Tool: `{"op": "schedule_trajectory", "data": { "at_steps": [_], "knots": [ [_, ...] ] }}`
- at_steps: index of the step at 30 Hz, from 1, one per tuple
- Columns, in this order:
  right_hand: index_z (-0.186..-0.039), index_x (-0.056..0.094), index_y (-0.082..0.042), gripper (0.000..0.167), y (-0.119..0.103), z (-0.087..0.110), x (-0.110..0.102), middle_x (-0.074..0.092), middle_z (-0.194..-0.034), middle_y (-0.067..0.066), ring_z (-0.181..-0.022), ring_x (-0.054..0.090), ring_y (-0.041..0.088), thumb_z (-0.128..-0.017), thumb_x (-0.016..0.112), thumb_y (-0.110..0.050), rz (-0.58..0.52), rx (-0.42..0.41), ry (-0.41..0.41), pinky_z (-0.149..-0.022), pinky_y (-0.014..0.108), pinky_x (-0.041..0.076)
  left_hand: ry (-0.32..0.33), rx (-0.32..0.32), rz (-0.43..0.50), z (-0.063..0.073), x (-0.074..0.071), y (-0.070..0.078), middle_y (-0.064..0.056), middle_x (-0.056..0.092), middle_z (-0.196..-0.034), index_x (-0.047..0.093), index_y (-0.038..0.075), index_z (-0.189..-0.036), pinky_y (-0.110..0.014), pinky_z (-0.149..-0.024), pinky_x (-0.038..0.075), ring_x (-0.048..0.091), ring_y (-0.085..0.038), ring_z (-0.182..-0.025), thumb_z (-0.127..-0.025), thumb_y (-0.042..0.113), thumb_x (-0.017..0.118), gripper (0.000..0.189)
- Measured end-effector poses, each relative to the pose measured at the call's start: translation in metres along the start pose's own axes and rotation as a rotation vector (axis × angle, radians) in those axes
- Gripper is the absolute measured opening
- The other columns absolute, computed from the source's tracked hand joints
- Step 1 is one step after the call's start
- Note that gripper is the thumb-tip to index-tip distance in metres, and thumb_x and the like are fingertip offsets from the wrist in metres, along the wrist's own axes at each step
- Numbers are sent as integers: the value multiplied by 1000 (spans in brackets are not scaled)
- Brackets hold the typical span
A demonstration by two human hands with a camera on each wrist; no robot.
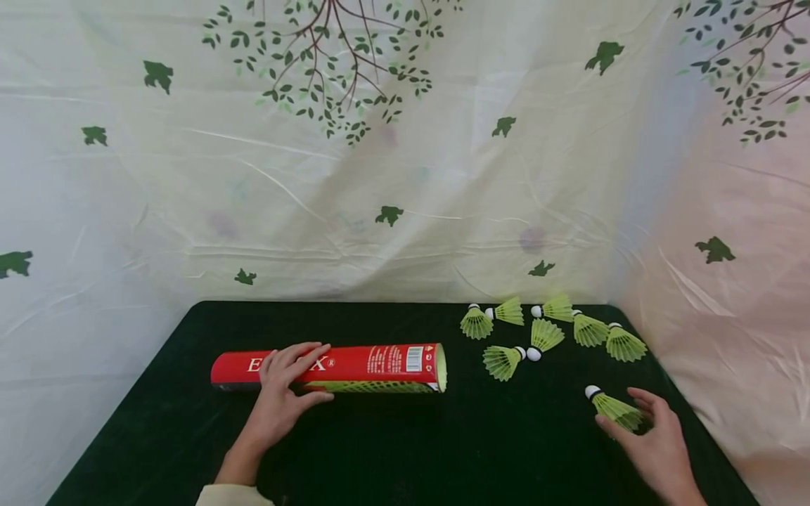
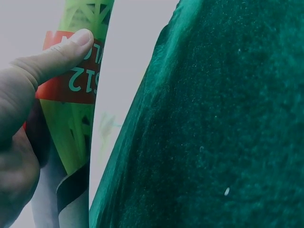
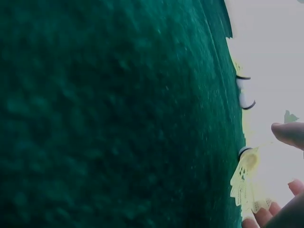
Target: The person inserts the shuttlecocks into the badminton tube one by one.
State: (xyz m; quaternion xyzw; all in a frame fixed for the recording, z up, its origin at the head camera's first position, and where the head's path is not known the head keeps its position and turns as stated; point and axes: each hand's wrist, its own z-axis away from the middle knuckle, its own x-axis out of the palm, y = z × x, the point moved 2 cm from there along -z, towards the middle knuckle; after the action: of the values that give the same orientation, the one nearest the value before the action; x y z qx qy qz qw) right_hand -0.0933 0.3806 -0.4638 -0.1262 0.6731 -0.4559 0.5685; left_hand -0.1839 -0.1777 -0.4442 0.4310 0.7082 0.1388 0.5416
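Note:
A red shuttlecock tube (image 1: pixel 380 362) lies on its side on the dark green table, its open end facing right. My left hand (image 1: pixel 281 393) holds it left of its middle, fingers over the top and thumb along the near side. In the left wrist view that thumb rests on the red band of the tube (image 2: pixel 71 71). At the right, my right hand (image 1: pixel 661 439) is spread around the skirt of a yellow-green shuttlecock (image 1: pixel 616 411) lying on the table, thumb and fingers on either side. Whether they touch it is unclear.
Several more yellow-green shuttlecocks (image 1: pixel 549 336) with white heads lie scattered at the back right of the green table (image 1: pixel 405 450). A pale curtain (image 1: pixel 443 176) printed with leaves and branches hangs behind the table's back edge and along its sides.

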Motion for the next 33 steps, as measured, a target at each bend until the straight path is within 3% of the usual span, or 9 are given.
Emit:
{"op": "schedule_trajectory", "data": {
  "at_steps": [6, 12, 16, 20, 25, 31, 33],
  "knots": [
    [-150, 29, 4, 88, 8, -6, -1, 30, -150, 34, -134, 34, 52, -89, 76, -38, -113, 101, 33, -102, 63, 38, 0, 4, -3, 0, 1, 1, -1, 48, -144, 55, 33, -144, -66, -109, 7, 35, -27, -133, -73, 18, 91, 81],
    [-150, 33, 1, 90, 17, -13, -6, 34, -151, 29, -134, 37, 49, -87, 76, -47, -150, 163, 57, -98, 63, 41, -2, 3, -1, 0, 0, 2, -1, 48, -144, 55, 33, -144, -66, -109, 7, 35, -27, -132, -73, 18, 91, 81],
    [-146, 40, 0, 85, 23, -17, -9, 40, -148, 25, -127, 46, 43, -87, 76, -48, -141, 176, 68, -77, 35, 54, -2, 1, 1, -1, 0, 2, -2, 48, -144, 55, 33, -144, -66, -109, 7, 35, -28, -132, -74, 19, 91, 81],
    [-141, 46, -1, 78, 25, -19, -11, 46, -144, 21, -118, 52, 35, -87, 76, -48, -135, 177, 73, -57, 13, 44, -4, 1, 1, -1, -1, 2, -2, 48, -144, 55, 32, -144, -66, -109, 6, 35, -28, -133, -74, 19, 91, 80],
    [-139, 49, -1, 74, 21, -19, -11, 49, -140, 21, -109, 56, 27, -87, 77, -46, -148, 174, 85, -56, 11, 45, -9, 1, -1, -2, -1, 2, -2, 48, -144, 55, 33, -144, -66, -109, 6, 35, -28, -133, -74, 19, 91, 80],
    [-138, 51, -4, 71, 7, -13, -9, 51, -138, 16, -89, 51, -6, -87, 76, -48, -165, 121, 24, -64, 12, 48, -10, 4, -2, -3, -2, 2, -2, 48, -144, 55, 32, -144, -65, -109, 7, 35, -28, -132, -74, 18, 91, 80],
    [-138, 51, -5, 72, 1, -11, -8, 52, -135, 12, -87, 49, -12, -87, 75, -50, -174, 85, -12, -66, 11, 48, -12, 3, -5, -2, -2, 2, -2, 48, -145, 55, 32, -144, -65, -109, 7, 35, -28, -132, -74, 19, 91, 80]
  ]
}}
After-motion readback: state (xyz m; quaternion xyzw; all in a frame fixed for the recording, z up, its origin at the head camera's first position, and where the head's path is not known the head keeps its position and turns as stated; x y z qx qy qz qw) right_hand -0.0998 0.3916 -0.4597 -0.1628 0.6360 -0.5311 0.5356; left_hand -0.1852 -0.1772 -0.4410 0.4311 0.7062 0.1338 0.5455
